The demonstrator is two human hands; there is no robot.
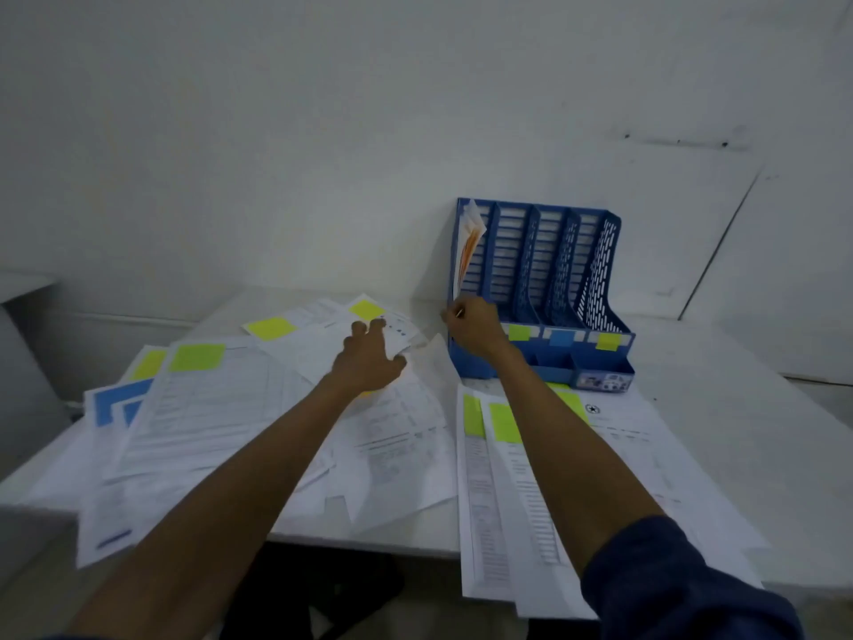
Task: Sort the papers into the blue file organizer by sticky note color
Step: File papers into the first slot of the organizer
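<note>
The right hand pinches the orange-tagged papers standing in the organizer's leftmost slot. Best to push them down until they sit flat. The left hand, fingers spread, rests on the pile.

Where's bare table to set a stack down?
Free: the table right of the organizer out to the right edge, and the strip behind the loose papers by the wall. Crowded: left and centre under those papers, and the green-tagged sheets in front of the organizer.
</note>
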